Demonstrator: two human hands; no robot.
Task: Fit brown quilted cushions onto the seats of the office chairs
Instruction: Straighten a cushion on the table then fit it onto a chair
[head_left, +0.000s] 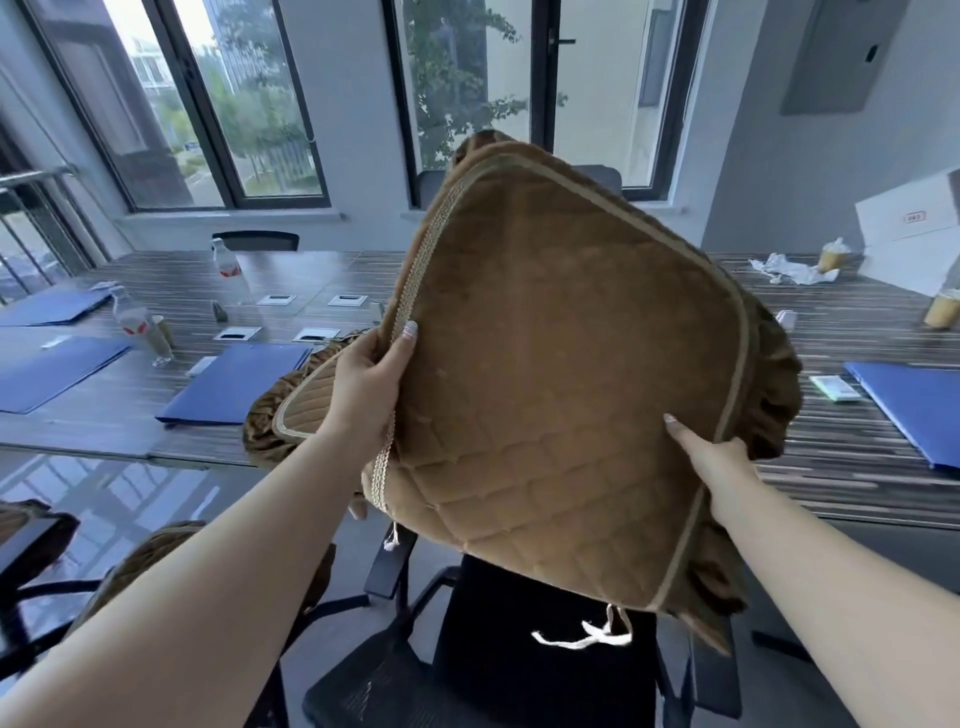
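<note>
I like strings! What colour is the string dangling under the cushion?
White. The string shows best in the head view, against the black chair.

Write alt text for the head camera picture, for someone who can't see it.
Two bare hands, left hand and right hand, hold a brown quilted cushion up above a black office chair. Behind it, a long table holds blue folders, bottles and another cushion.

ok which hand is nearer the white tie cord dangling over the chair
Right. The right hand grips the cushion edge above the white tie cord; the left hand is farther up-left.
</note>
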